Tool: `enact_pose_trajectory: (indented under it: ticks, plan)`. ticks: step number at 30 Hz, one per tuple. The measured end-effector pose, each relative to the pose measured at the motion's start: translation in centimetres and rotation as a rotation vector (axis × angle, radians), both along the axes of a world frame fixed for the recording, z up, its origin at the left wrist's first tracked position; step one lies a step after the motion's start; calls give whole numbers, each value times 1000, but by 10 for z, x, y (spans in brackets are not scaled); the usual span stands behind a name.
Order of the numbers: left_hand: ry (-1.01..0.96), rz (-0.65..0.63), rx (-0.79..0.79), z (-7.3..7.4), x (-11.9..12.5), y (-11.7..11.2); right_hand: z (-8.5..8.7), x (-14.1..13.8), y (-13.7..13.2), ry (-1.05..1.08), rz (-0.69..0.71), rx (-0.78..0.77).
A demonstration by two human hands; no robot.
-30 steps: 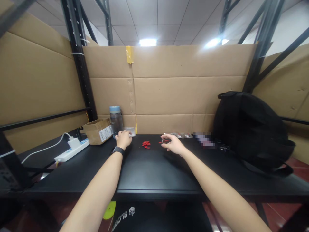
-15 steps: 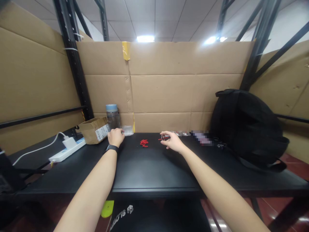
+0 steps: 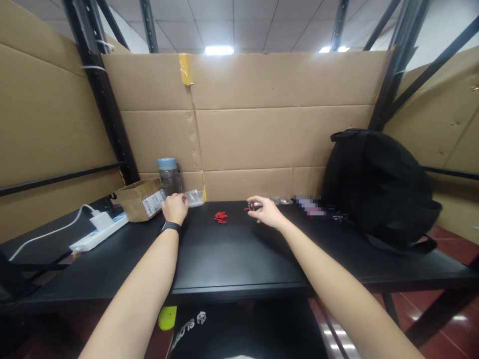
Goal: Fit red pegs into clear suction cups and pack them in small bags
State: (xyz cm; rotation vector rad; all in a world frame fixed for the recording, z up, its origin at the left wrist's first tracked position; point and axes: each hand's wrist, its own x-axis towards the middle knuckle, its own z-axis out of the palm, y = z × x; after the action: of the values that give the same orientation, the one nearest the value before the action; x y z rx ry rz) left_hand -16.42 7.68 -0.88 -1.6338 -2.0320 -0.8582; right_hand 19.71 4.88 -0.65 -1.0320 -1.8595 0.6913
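Note:
My left hand (image 3: 175, 208), with a dark band on its wrist, is curled on the far side of the table, between an opened cardboard box (image 3: 139, 199) and a clear plastic bag (image 3: 194, 198). Its fingertips are closed; whatever they hold, if anything, is hidden. A small pile of thin red pieces (image 3: 220, 217) lies on the black table (image 3: 232, 259) between my hands. My right hand (image 3: 267, 212) is to the right of the pile, thumb and fingers closed around a small shiny rounded object (image 3: 254, 205) with red on it. Its kind is too small to make out.
Behind the left hand stands a bottle with a blue lid (image 3: 169, 177). A white power strip (image 3: 99, 232) lies at the left. Small clear packets (image 3: 285, 200) and a blurred-out item (image 3: 310, 205) sit beyond the right hand, and a black backpack (image 3: 377, 194) fills the right end.
The view has shifted slightly, so everything sits a little higher and further left. Both hands keep nearly the same places and grips; the left hand's fingers have turned slightly.

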Motion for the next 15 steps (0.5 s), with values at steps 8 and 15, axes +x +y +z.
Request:
enact_pose_trajectory:
  ticks: [8, 15]
  plan:
    - [21, -335, 90, 33, 57, -27, 10, 19, 7, -97, -117, 190]
    - [304, -952, -74, 19, 160, -65, 16, 39, 10, -185, -264, 234]
